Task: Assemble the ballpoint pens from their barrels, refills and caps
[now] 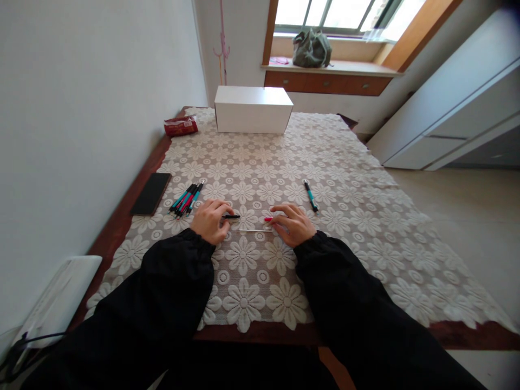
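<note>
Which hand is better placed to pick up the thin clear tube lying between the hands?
Probably right. The right hand has its fingers next to the tube end, though it already holds a red piece. The left hand sits farther off, holding a black piece.

Lace cloth (pixel 325 179): openwork flower pattern, matt, textured, under both hands. Surface (pixel 122 222): dark wood, smooth, slight sheen, bare beyond the left hand (pixel 210 221). Phone (pixel 150 193): glossy black slab, left of that hand. Pens (pixel 187 199): smooth plastic. Box (pixel 252 110), far ahead: matt white card. Sleeves (pixel 170 287): matt black cloth.
</note>
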A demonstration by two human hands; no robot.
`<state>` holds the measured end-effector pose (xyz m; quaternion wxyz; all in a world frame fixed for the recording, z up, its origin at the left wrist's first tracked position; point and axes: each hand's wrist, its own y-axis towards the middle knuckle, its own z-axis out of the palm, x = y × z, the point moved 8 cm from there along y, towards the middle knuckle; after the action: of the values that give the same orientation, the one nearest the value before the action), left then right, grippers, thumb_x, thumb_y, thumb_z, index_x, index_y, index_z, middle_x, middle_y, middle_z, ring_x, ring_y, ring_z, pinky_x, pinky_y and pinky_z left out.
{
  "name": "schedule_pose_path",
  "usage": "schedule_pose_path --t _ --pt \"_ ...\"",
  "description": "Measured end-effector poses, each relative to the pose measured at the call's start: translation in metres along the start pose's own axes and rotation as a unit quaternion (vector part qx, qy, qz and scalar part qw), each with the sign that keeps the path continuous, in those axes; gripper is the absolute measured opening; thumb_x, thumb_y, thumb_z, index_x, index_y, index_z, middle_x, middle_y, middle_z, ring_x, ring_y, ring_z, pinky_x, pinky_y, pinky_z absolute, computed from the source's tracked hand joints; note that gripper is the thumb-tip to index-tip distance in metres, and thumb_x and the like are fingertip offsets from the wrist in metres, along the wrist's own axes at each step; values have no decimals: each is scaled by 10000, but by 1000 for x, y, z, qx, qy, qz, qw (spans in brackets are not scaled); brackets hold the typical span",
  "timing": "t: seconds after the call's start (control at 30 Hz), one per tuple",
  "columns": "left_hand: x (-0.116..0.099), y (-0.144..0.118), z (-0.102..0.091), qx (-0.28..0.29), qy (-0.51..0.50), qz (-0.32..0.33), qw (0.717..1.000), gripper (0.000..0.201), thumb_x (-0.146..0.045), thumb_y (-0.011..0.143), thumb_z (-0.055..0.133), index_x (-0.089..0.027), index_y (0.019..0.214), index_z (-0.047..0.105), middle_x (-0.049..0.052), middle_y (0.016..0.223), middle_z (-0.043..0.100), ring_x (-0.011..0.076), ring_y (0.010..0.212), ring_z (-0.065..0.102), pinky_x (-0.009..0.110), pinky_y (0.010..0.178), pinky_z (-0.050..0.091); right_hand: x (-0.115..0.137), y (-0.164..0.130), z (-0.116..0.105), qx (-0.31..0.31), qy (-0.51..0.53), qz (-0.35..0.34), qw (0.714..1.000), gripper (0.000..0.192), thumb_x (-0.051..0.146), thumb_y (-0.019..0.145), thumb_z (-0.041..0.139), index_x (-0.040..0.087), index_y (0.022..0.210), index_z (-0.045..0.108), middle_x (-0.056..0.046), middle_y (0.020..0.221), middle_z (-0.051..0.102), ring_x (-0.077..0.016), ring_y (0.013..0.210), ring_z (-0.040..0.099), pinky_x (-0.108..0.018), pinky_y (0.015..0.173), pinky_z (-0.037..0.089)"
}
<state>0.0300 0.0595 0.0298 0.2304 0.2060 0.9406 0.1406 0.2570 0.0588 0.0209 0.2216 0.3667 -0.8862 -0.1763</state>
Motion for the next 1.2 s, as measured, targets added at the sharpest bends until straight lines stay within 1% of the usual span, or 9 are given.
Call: schedule_pose_path --t 0.1,0.27,0.37,0.47,0.63,0.73,0.8,1.0,1.2 --pt "2 0 3 20 7 -14 1000 228 -134 744 613 -215 950 671 61 1130 712 283 1108 602 451 985 470 1 0 1 7 3 -5 1000 148 205 941 611 269 955 743 -60 1232 673 -266 1166 564 -457 988 493" --pt "5 0 7 44 18 -39 998 241 -159 755 601 -210 987 641 72 1075 718 299 1074 611 469 941 469 1 0 2 20 1 -7 1000 166 188 933 609 272 955 751 -62 1237 674 -267 1162 563 -457 985 492" --pt "6 -1 8 45 17 -44 998 262 -162 762 598 -208 1018 637 74 1076 720 301 1074 615 471 934 469 1 0 4 30 4 1 1000 166 191 932 612 279 962 749 -58 1245 673 -264 1175 560 -456 992 490" --pt "6 -1 8 46 19 -43 998 263 -166 765 604 -210 1022 639 73 1077 720 301 1082 614 469 935 469 -2 0 2 20 1 14 1000 157 205 941 602 274 961 742 -57 1239 678 -261 1177 566 -453 995 484" --pt "6 0 8 48 18 -42 998 249 -171 771 601 -214 1013 645 70 1079 721 292 1086 611 456 950 469 -16 -1 1 0 -32 50 998 145 264 952 596 253 1003 731 -77 1204 690 -271 1132 594 -446 971 489" --pt "6 0 8 50 18 -42 998 240 -177 775 594 -212 1006 651 74 1082 722 293 1088 611 458 954 466 -26 -3 2 1 -57 86 995 172 271 935 599 241 1050 724 -95 1202 689 -288 1119 601 -456 944 498" --pt "7 0 8 48 19 -49 997 236 -180 775 591 -213 1000 654 75 1084 723 294 1087 613 457 949 464 -30 -4 4 6 -65 102 993 171 275 924 605 234 1040 723 -100 1185 690 -292 1101 608 -459 932 500" --pt "7 -1 6 40 26 -56 997 209 -201 780 602 -207 980 661 74 1067 727 297 1077 615 458 942 460 -31 -4 8 40 -53 96 993 153 281 925 595 239 1007 717 -93 1144 695 -276 1071 613 -433 919 492" --pt "8 -1 8 44 34 -52 997 184 -222 817 600 -211 988 668 70 1066 726 293 1062 612 451 928 459 -29 -3 7 34 -59 107 992 144 281 922 596 231 984 716 -96 1095 695 -273 1041 608 -418 899 491"
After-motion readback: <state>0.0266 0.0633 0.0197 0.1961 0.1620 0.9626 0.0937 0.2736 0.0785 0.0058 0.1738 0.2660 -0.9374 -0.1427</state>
